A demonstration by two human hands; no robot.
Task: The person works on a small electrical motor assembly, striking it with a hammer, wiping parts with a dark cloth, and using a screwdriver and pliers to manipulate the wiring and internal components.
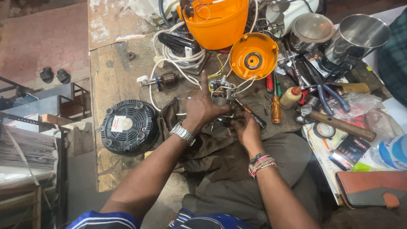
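My left hand (202, 108), with a metal watch on its wrist, grips a small electric motor assembly (222, 93) with loose wires on the wooden bench; the index finger points up. My right hand (246, 127), with thread bracelets on the wrist, holds a dark-handled screwdriver (253, 116) whose tip reaches into the motor. Both hands are close together above a brown cloth (212, 148).
A black round base cover (129, 126) lies to the left. Behind are an orange housing (217, 21), an orange disc (253, 55), white cables and a motor rotor (167, 79). To the right lie screwdrivers, pliers, a hammer (337, 123), steel jars (356, 36) and a glue bottle.
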